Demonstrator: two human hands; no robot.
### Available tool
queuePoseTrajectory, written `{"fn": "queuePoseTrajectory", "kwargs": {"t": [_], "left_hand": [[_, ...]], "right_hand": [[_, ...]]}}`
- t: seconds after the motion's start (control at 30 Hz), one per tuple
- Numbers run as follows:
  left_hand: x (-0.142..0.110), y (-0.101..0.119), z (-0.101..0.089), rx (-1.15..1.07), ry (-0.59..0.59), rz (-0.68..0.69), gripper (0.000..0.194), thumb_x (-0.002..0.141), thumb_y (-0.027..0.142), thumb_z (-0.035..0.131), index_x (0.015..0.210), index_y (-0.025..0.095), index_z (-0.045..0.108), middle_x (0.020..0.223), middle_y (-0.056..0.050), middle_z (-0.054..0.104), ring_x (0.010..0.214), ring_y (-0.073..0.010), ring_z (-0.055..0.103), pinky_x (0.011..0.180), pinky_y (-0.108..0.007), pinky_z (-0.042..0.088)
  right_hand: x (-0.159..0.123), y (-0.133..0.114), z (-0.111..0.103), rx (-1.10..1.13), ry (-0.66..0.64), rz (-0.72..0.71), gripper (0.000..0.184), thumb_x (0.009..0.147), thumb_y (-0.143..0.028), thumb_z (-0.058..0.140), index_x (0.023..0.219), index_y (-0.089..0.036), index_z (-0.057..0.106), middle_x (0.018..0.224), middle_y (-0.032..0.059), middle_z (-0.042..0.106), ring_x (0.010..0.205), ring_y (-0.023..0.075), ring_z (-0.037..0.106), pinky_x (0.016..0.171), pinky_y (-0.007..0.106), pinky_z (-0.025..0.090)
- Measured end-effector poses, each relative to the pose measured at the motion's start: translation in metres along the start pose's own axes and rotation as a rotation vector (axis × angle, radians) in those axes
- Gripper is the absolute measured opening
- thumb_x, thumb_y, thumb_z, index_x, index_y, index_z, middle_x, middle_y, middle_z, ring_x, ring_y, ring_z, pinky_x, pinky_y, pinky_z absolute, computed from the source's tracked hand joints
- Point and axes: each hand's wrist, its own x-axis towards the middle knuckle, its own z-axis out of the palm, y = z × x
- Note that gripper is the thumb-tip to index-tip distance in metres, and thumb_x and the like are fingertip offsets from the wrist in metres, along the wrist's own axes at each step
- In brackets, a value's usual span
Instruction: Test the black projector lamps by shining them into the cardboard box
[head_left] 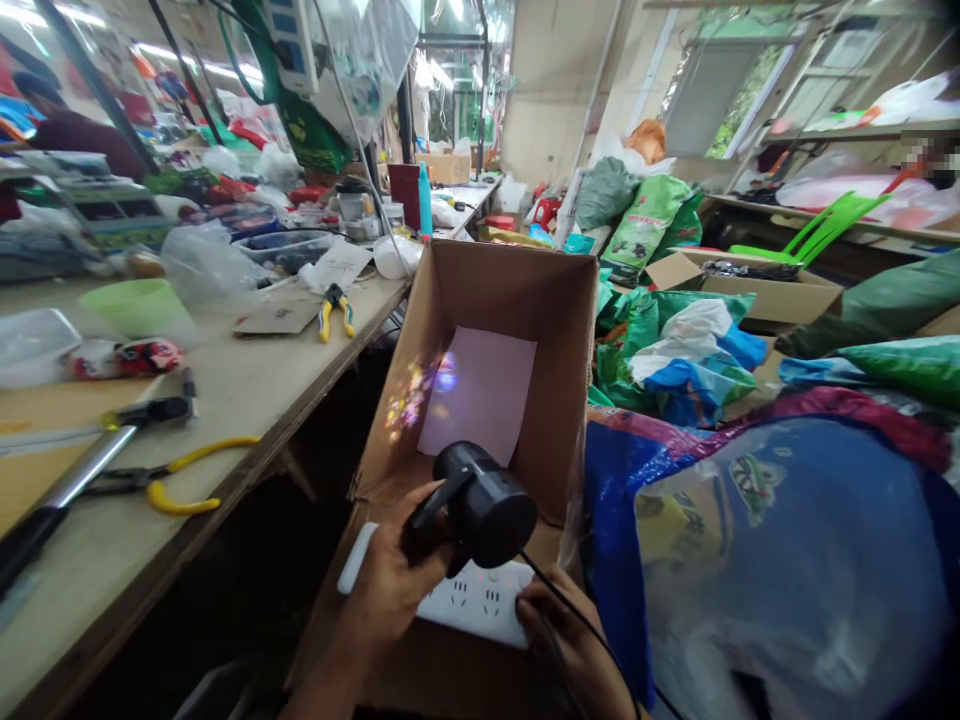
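My left hand (394,580) is closed around the bracket of a small black projector lamp (491,510), which is tilted into an open cardboard box (510,275). Coloured light spots fall on the box's inner left wall and on a white sheet of paper (487,385) inside. Below the lamp, a white power strip (472,605) rests across the near flap. At the strip's right end, my right hand (570,630) has its fingers curled against it; part of the grip is hidden. A black cable (574,605) runs from the lamp over that hand.
On the workbench (300,385) to the left lie yellow-handled pliers (184,475), smaller pliers (335,312), a black-handled tool (112,460) and a green cup (139,308). Plastic bags (780,540) crowd the box's right side. A person (82,130) sits far left.
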Motion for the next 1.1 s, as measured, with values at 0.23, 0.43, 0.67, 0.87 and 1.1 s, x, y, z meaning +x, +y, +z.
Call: {"fn": "queuePoseTrajectory", "kwargs": {"t": [0.23,0.43,0.67,0.87,1.1], "left_hand": [[-0.02,-0.019,0.019,0.453,-0.106,0.16,0.048,0.078,0.01,0.052,0.125,0.023,0.051,0.101,-0.003,0.069,0.089,-0.0177,0.065,0.081,-0.029,0.05],[-0.022,-0.025,0.024,0.495,-0.089,0.218,0.049,0.076,0.007,0.049,0.124,0.017,0.052,0.109,-0.008,0.069,0.094,-0.0195,0.066,0.087,-0.03,0.05],[-0.02,-0.016,0.021,0.347,-0.102,0.158,0.045,0.078,0.011,0.054,0.122,0.021,0.051,0.095,-0.002,0.071,0.085,-0.016,0.067,0.076,-0.024,0.053],[-0.028,-0.029,0.024,0.526,-0.075,0.414,0.053,0.079,0.006,0.05,0.13,0.021,0.044,0.114,-0.007,0.066,0.099,-0.0185,0.064,0.086,-0.029,0.053],[-0.041,-0.019,0.049,0.8,-0.001,0.884,0.046,0.083,0.006,0.047,0.127,0.02,0.051,0.105,-0.014,0.055,0.1,-0.0272,0.058,0.079,-0.042,0.056]], "right_hand": [[-0.001,-0.002,0.001,0.079,0.029,0.0,0.018,0.085,-0.028,0.056,0.071,-0.018,0.06,0.076,0.0021,0.052,0.068,0.0146,0.052,0.06,0.022,0.042],[-0.002,0.002,-0.002,0.098,-0.022,0.029,0.012,0.083,-0.027,0.06,0.075,-0.019,0.064,0.08,0.003,0.054,0.073,0.016,0.054,0.063,0.023,0.042],[0.002,-0.013,-0.014,0.312,0.026,0.137,0.014,0.085,-0.028,0.059,0.074,-0.02,0.059,0.077,0.0003,0.051,0.071,0.0136,0.05,0.063,0.021,0.041],[0.008,-0.036,-0.021,0.538,0.057,0.185,0.055,0.064,-0.039,0.079,0.11,-0.028,0.051,0.115,0.0056,0.054,0.097,0.0228,0.057,0.077,0.03,0.048],[0.002,-0.051,-0.016,0.789,0.144,0.311,0.075,0.063,-0.042,0.077,0.128,-0.032,0.042,0.123,0.0053,0.056,0.107,0.0259,0.056,0.087,0.034,0.047]]}}
